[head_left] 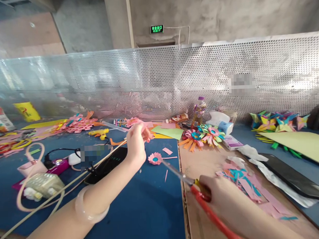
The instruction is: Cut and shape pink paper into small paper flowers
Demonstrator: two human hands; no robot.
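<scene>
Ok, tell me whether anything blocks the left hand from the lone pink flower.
Nothing visible does: only blue tabletop shows between the left hand and the pink flower. The red-handled tool in the right hand points in from the right.

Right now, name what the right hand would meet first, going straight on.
With its scissors leading, the right hand would probably meet the pink paper flower first, though depth is unclear.

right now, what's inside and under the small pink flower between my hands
Inside the flower, a blue centre shows, ringed by pink petals. The blue table shows around it; anything directly underneath is covered and can't be seen.
</scene>
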